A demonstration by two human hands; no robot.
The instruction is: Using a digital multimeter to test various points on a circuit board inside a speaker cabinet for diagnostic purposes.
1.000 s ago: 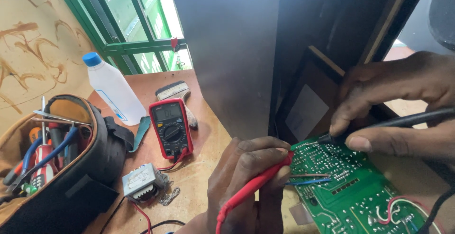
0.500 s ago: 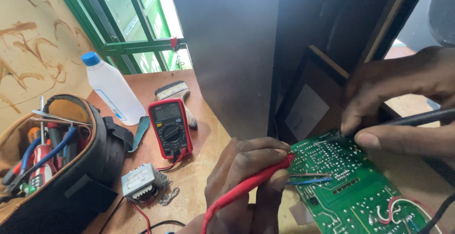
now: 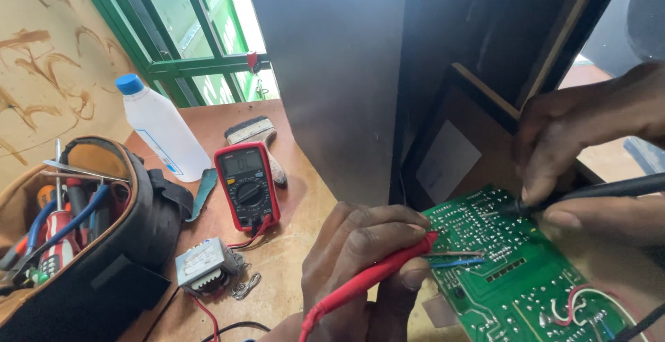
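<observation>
The green circuit board (image 3: pixel 526 273) lies solder side up at the lower right, its near corner just below the tall dark cabinet (image 3: pixel 332 72) that stands on the bench. It looks thin, light and stiff, and I'd judge it fragile: the face is crowded with tiny solder points and a few loose wires, so it is best held by its bare edges, never across the joints.

The left hand (image 3: pixel 360 259) sits at the board's left edge, fingers pressed together and pinching a red probe (image 3: pixel 374 276), whose metal tip lies over the board. The right hand (image 3: pixel 589 148) hovers over the board's far edge, thumb and fingers pinching a black probe (image 3: pixel 596 191) with its point touching the solder face. Both probes seem slim, smooth plastic, light enough to steer from a pencil grip near the tip.

Left of the board, on the wooden bench (image 3: pixel 291 245), a red multimeter (image 3: pixel 247 184) lies face up. Nearer than it sits a small transformer (image 3: pixel 206 266) with red leads. Beyond the meter lie a paintbrush (image 3: pixel 258 137) and a white plastic bottle (image 3: pixel 161 128) with a blue cap. Farthest left from the board, an open tool bag (image 3: pixel 76 238) holds screwdrivers.
</observation>
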